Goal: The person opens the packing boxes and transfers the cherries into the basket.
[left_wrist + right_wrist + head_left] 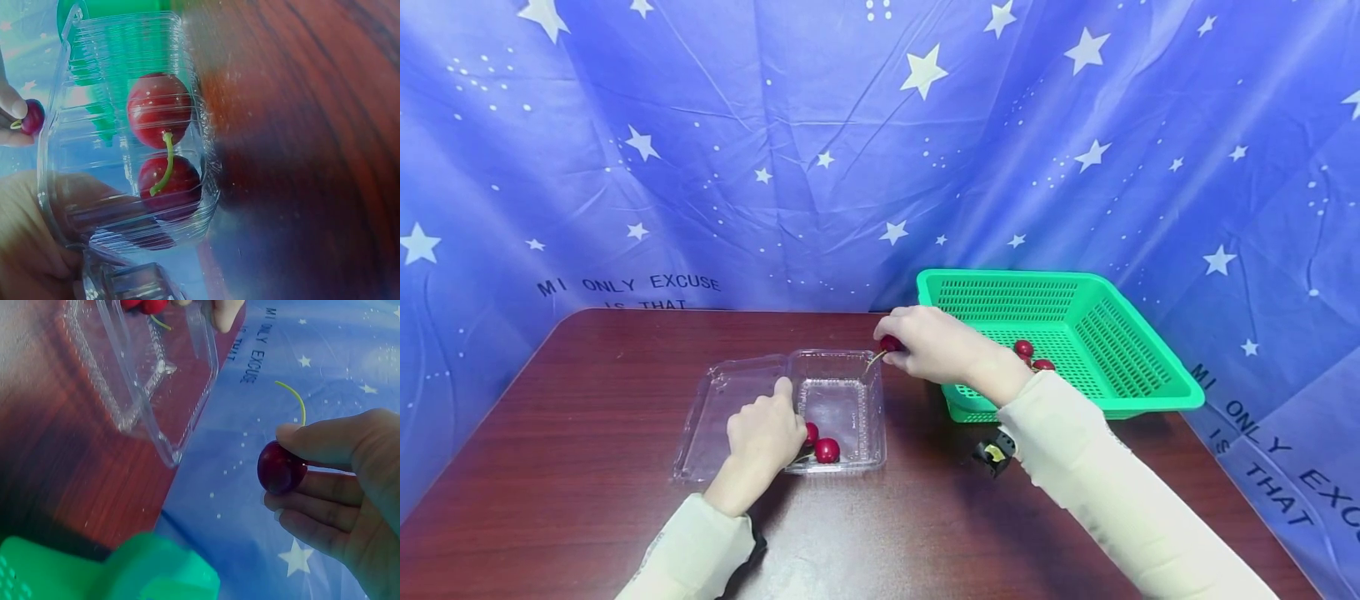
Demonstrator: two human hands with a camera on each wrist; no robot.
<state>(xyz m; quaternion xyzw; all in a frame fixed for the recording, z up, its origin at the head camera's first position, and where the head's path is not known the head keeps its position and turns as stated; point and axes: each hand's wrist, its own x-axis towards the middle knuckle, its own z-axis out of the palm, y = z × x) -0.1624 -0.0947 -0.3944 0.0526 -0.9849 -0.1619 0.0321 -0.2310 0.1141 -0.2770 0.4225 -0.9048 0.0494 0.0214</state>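
Observation:
My right hand (936, 342) pinches a dark red cherry (281, 467) between thumb and fingers, its green stem pointing away. It is held above the right rim of an open clear plastic clamshell box (874, 417). At the box's hinge side, my left hand (763, 425) grips the wall, with fingers seen through the plastic in the left wrist view. Two red cherries (827, 451) lie in the near left corner of the box, beside that hand. One green stem (167, 164) crosses between them.
A green slotted basket (1150, 402) stands at the right, with several cherries (1023, 347) on its floor. The clamshell's lid (703, 425) lies folded out to the left on the brown wooden table (550, 450). A blue star-patterned curtain (820, 208) hangs behind.

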